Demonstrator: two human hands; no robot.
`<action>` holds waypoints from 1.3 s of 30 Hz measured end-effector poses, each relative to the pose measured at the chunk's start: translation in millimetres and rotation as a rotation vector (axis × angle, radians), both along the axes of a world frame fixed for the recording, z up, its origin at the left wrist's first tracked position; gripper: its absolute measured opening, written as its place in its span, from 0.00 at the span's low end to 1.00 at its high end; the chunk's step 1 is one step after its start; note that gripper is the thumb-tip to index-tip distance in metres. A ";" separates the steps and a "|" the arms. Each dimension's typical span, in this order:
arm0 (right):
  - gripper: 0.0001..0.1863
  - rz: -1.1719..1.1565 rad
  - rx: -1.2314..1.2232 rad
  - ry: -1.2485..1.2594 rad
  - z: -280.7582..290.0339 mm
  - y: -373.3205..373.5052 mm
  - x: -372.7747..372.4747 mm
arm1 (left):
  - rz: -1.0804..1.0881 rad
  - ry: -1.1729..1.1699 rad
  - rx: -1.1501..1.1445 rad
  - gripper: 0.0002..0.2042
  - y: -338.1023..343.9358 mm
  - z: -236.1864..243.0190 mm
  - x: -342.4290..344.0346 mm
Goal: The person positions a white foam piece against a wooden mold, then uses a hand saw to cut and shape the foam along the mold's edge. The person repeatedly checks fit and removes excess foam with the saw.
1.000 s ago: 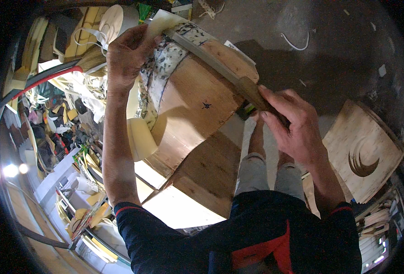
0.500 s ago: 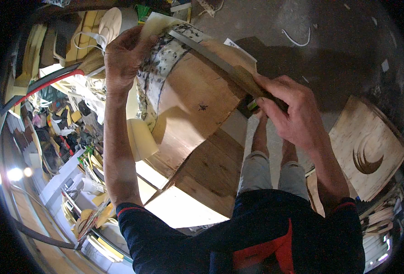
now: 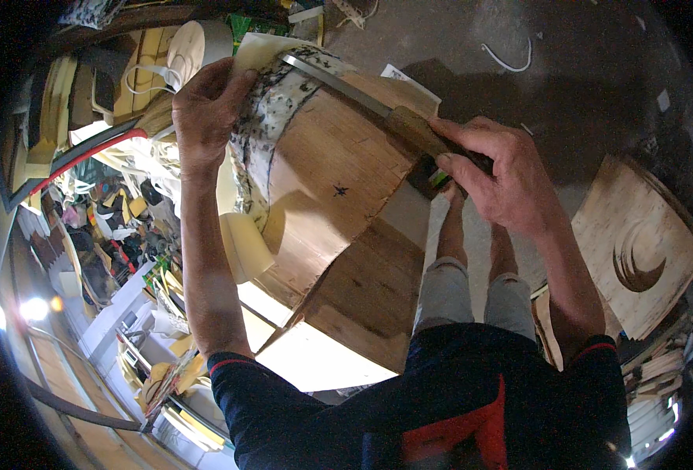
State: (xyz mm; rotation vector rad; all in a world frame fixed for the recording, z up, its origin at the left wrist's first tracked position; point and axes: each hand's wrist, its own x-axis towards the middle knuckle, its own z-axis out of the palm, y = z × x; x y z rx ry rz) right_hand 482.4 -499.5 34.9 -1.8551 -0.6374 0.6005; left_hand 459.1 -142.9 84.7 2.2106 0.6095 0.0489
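My right hand (image 3: 503,176) is closed around the brown wooden handle of a long knife (image 3: 342,90). Its thin metal blade reaches far left over the work, its tip end against black-speckled white foam (image 3: 276,106). Whether the tip has gone into the foam, I cannot tell. With fingers and thumb pinched together, my left hand (image 3: 202,117) grips a pale foam sheet (image 3: 262,51) by its edge, beside the speckled layer. Both foams lie along the far and left edges of a brown wooden panel (image 3: 342,157) with a small dark star-like mark.
Below my left hand a cream foam piece (image 3: 245,249) stands against the panel. A curved plywood board (image 3: 648,243) with a dark crescent shape lies at right. Piled foam scraps (image 3: 143,211) fill the left side. A white cord loop (image 3: 509,66) lies on the grey floor.
The knife handle and my right hand have moved slightly up and left, and the blade shows narrower. My left hand has lowered a little, still holding the pale foam sheet.
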 end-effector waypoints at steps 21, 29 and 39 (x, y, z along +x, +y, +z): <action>0.20 0.012 -0.032 0.062 -0.2 -7.8 3.5 | -0.011 -0.026 -0.022 0.15 -1.6 -0.8 -0.5; 0.20 0.035 -0.013 0.068 -19.6 5.5 12.2 | 0.001 -0.015 -0.056 0.16 -2.5 0.4 -0.6; 0.20 0.039 -0.118 0.181 -2.6 -11.1 10.6 | 0.042 -0.043 -0.077 0.16 9.4 -10.8 -3.3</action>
